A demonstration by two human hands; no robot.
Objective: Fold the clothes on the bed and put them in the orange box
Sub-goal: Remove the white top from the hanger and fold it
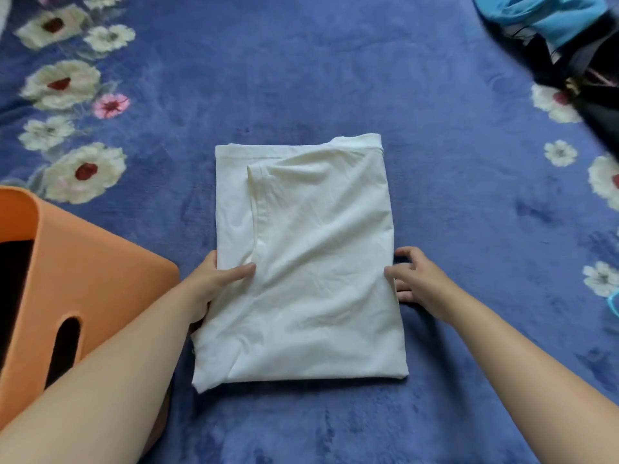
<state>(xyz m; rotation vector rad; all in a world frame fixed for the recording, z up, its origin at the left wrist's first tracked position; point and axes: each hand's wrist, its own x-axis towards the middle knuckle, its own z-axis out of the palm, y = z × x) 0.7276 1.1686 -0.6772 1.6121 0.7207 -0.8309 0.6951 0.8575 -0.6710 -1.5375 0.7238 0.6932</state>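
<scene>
Sitting mid-bed (335,78), the folded white shirt (301,262) has the left hand (214,279) pinching its left edge and the right hand (418,279) on the right edge, grip unclear — orange box (93,279) just left, clothes pile (569,35) far right.

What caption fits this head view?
Both hands, left and right, hold the sides of a folded white shirt on a blue floral bedspread, orange box at left.
</scene>
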